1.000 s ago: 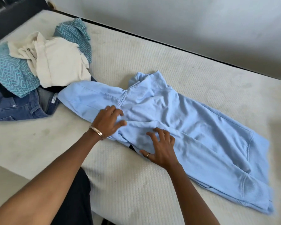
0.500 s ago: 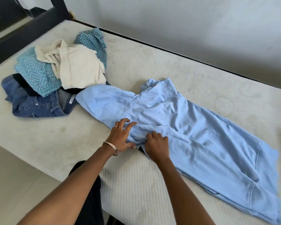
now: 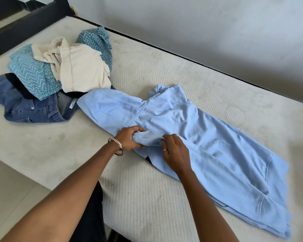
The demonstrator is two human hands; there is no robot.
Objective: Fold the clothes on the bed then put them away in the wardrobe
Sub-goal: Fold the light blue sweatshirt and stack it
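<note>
Along the near edge of the white quilted mattress (image 3: 147, 198), the pale blue cotton hoodie (image 3: 208, 137) lies spread flat, its hood pointing toward the head end and its hem and kangaroo pocket trailing off toward the foot end. I have both hands on the sleeve cuff, bunched up at the garment's near side. My left hand (image 3: 129, 138), with metal bangles at the wrist, grips the ribbed cuff from the left with fingers curled round it, and my right hand (image 3: 175, 152), a ring on one finger, pinches the same roll of fabric from the right, so the two hands sit almost touching with the cuff between them.

I judge the hoodie soft and floppy, a fairly thick fleece with some weight; it will sag wherever I let go and will not slide much on the textured mattress. The cuff and seams seem the firmest places to hold, and the shoulder and hem corners the best points for lifting a fold across without dragging wrinkles.

Toward the head end lies a loose heap still unfolded: a cream ribbed top (image 3: 80, 70) over a teal zigzag-patterned cloth (image 3: 33, 75), with blue denim jeans (image 3: 33, 109) underneath, just beside the hood. The grey wall (image 3: 217, 32) runs along the far edge.
</note>
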